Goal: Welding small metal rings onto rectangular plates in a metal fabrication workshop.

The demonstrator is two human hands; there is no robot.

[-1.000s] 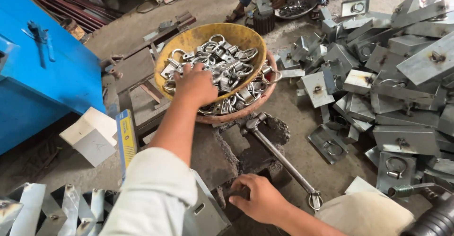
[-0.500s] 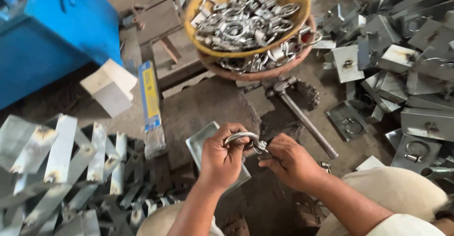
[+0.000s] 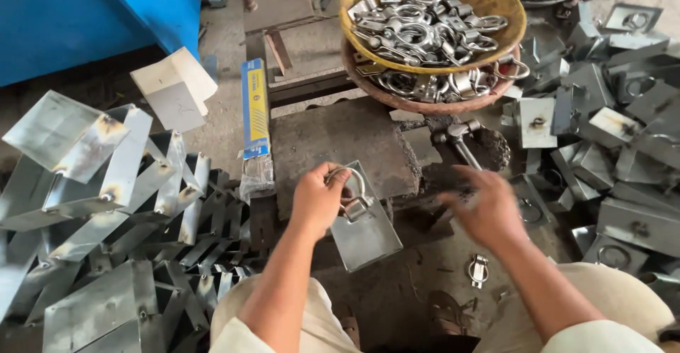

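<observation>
At frame centre the left hand (image 3: 319,201) pinches a ring fitting (image 3: 350,196) onto a metal plate (image 3: 365,229). The right hand (image 3: 485,208), blurred and apparently spread, hovers just below the hammer (image 3: 460,140), whose handle runs toward it.

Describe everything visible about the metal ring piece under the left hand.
The ring piece is shiny silver metal: a curved loop joined to a small blocky base. It sits on a flat rectangular steel plate that lies tilted on the dark stone block. The left hand grips the loop from the left, fingers curled over its top. The right hand is blurred and apart from it, near the hammer.
</observation>
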